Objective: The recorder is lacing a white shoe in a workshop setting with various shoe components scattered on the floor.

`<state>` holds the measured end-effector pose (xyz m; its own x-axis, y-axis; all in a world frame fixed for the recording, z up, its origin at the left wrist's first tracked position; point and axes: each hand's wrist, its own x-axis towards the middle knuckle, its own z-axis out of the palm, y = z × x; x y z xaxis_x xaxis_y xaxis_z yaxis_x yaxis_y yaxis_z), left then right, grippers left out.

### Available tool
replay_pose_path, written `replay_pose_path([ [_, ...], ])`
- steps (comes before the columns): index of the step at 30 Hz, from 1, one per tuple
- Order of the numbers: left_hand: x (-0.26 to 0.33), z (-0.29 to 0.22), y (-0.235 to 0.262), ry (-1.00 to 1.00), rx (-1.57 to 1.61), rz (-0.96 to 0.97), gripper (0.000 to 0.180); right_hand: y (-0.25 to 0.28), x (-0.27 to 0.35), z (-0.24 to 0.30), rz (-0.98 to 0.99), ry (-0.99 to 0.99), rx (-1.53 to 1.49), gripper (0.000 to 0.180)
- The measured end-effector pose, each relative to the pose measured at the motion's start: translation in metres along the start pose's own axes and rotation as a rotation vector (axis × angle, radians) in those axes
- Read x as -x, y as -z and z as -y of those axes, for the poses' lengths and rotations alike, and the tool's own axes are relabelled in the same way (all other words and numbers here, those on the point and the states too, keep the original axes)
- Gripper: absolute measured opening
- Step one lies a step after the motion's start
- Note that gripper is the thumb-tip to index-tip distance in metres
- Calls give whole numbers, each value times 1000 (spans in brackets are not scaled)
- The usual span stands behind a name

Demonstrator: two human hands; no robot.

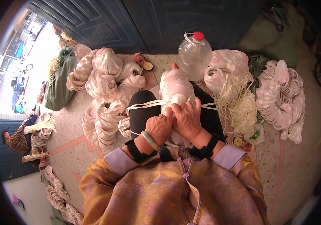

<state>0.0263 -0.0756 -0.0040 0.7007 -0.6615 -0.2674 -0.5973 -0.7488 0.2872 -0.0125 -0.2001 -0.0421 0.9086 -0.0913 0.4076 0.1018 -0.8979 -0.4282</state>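
A stack of pale pinkish-white cup-shaped pieces [175, 84], resembling moulded face masks, stands between my knees. At its near end lies a whiter cup with a mesh-like face [179, 98]. A flat white strap [147, 104] runs from it across my left thigh, and another strap [208, 106] extends to the right. My left hand [159, 128] is closed at the cup's near edge, fingertips pinched together. Beside it, my right hand [186, 119] is closed over the cup's right side with bent fingers. The hands nearly touch and hide what lies under the fingertips.
Coiled stacks of similar pieces lie left [110, 80] and right [280, 97]. Loose pale strips [243, 110] spill near my right knee. A clear jug with a red cap [195, 54] stands ahead, before a blue door [190, 18]. Another person [18, 138] sits far left.
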Motion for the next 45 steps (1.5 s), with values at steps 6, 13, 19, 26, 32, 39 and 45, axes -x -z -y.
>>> replay_pose_path([
  [6,9,7,-17,-87,-193,-171,29,1,-1,3,16,-18,-22,17],
  [13,1,5,-7,-73,-115,42,35,1,2,6,37,-54,25,17],
  [19,9,0,3,-100,-128,-16,37,11,6,9,7,-38,22,14],
  [26,14,1,7,-113,-116,-75,36,17,11,6,2,93,60,7],
  [32,1,6,13,-129,18,-37,19,13,10,0,-12,109,101,20],
  [39,-27,44,4,-333,287,-59,10,8,5,-2,-124,216,90,11],
  [45,-38,51,15,-188,619,275,20,5,5,-7,17,365,116,3],
])
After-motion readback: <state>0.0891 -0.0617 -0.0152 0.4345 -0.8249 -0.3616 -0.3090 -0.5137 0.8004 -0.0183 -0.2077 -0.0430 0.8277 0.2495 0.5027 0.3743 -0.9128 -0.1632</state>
